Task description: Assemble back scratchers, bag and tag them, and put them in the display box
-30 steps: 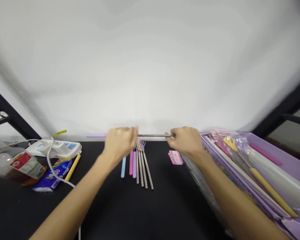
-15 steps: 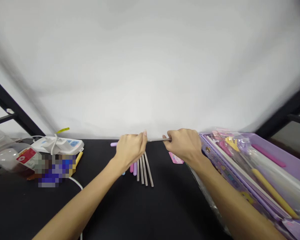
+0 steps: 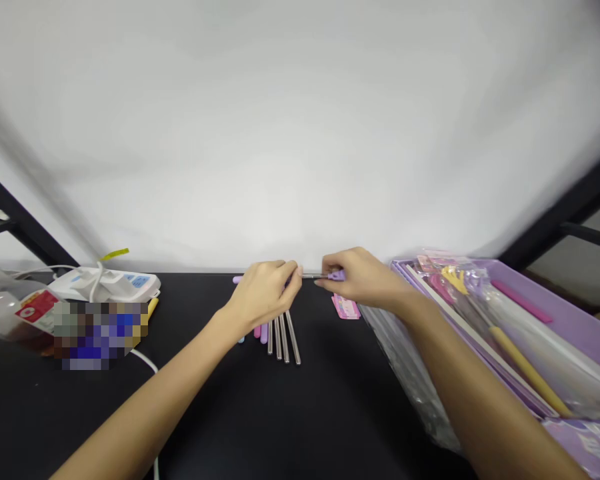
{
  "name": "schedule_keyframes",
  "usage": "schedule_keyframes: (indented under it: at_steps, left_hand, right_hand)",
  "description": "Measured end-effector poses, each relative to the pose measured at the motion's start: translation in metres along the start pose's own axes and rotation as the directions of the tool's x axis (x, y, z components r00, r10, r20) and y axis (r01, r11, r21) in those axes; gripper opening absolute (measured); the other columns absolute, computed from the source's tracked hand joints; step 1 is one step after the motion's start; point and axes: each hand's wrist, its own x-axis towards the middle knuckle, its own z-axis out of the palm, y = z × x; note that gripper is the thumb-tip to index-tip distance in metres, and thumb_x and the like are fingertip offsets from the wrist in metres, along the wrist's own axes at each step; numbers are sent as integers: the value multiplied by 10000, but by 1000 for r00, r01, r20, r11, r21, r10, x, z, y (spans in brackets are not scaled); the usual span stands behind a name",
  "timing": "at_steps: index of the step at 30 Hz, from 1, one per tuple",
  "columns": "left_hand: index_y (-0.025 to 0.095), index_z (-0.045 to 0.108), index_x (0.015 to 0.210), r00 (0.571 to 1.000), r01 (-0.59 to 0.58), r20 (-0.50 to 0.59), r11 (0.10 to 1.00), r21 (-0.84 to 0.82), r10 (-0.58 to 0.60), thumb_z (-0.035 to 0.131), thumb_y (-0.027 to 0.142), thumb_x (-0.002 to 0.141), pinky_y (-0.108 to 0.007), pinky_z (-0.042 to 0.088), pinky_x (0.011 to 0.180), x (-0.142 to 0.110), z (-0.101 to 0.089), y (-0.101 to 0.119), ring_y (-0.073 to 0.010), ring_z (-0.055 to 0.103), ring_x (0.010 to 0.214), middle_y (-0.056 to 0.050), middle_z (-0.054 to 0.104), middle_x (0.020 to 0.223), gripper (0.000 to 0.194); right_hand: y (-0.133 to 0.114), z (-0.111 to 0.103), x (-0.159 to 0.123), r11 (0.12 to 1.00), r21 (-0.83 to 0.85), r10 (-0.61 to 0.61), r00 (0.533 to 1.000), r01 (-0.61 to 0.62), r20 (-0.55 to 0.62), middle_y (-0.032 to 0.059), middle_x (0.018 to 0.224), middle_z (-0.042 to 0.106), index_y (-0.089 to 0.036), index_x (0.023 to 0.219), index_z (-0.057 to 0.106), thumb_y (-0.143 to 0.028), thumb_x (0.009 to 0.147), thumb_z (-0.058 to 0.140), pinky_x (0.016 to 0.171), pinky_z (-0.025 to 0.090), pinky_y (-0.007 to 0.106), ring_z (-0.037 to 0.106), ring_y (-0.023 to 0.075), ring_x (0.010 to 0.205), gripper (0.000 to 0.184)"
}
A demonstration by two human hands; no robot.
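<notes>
My left hand [image 3: 266, 291] is closed around a thin metal straw [image 3: 311, 275] with a purple sleeve whose end pokes out at its left. My right hand [image 3: 361, 277] pinches the straw's other end, where a small purple tip [image 3: 336, 275] shows between the fingers. Both hands hover over the far middle of the black table [image 3: 300, 413]. Under the left hand lie several metal straws [image 3: 284, 339] side by side, with pink, purple and blue sleeves [image 3: 260, 331] next to them.
A small pink packet [image 3: 345, 307] lies right of the straws. A purple tray [image 3: 570, 320] holding plastic bags, yellow and pink sticks stands at the right. At the left are a white power strip [image 3: 105, 284], a plastic bottle [image 3: 15, 310] and a white cable.
My hands have come closer together along the straw. The purple sleeve that stuck out far to the left now mostly hides behind my left hand, and the right hand now pinches a purple tip.
</notes>
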Motion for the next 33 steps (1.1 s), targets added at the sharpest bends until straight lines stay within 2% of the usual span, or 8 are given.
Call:
schedule_keyframes:
  at_steps: [7,11,20,22,24,27,30,33]
  left_hand:
    - [145,640,978,983,-138,112,989,-56,143,390,291,1002,-289,455,750,-2,13,-6,-173,601,827,-56,624,874,290]
    - [164,623,1020,979,-147,147,988,40,139,401,318,1001,-280,447,671,-1,16,-6,-166,609,749,-42,636,878,271]
    - [200,604,1169,972,-196,128,980,-21,197,383,371,1008,-256,432,656,-3,23,0,-152,627,723,-28,680,871,322]
    - [203,609,1165,977,-167,131,985,-40,171,388,366,1007,-255,437,664,-2,23,-2,-152,626,732,-29,678,872,317]
    - [213,608,1169,982,-140,124,990,-20,141,392,370,1004,-259,435,659,0,22,-6,-153,623,725,-28,676,879,313]
    - [222,609,1154,988,-104,117,994,34,99,399,379,998,-266,417,625,1,18,-14,-156,616,691,-25,677,882,305]
    - [220,616,1127,988,-87,130,995,48,80,402,373,996,-268,404,611,0,15,-19,-161,621,694,-27,683,879,294]
    - [224,623,1117,983,-103,156,994,39,96,395,362,997,-267,398,610,-2,15,-20,-163,628,706,-28,687,877,292]
  right_hand:
    - [44,-34,-26,974,124,180,980,-190,87,45,956,724,-218,1103,658,-430,718,703,738,482,287,662,207,875,442]
    - [56,-37,-32,949,170,219,942,-267,255,55,946,744,-206,1148,659,-439,727,685,701,495,287,682,212,826,482]
    - [36,-32,-19,974,192,61,952,-122,299,16,623,696,-189,789,774,-317,797,617,592,431,246,647,162,643,203]
    - [39,-31,-19,966,219,79,965,-137,252,25,742,735,-197,924,770,-331,786,641,641,456,245,664,165,696,231]
    - [46,-30,-21,948,239,160,964,-209,210,48,988,746,-220,1196,674,-352,743,694,704,485,255,684,171,769,473]
    - [60,-26,-25,890,84,416,875,-447,249,90,1020,741,-172,1286,576,-267,674,730,683,505,278,697,193,758,638]
    - [67,-16,-27,790,-123,597,710,-600,372,75,681,722,-126,980,675,-167,628,708,592,499,290,698,231,675,356]
    - [67,-5,-25,747,-137,632,630,-651,451,79,600,685,-152,697,636,-101,582,697,540,510,295,699,247,629,140]
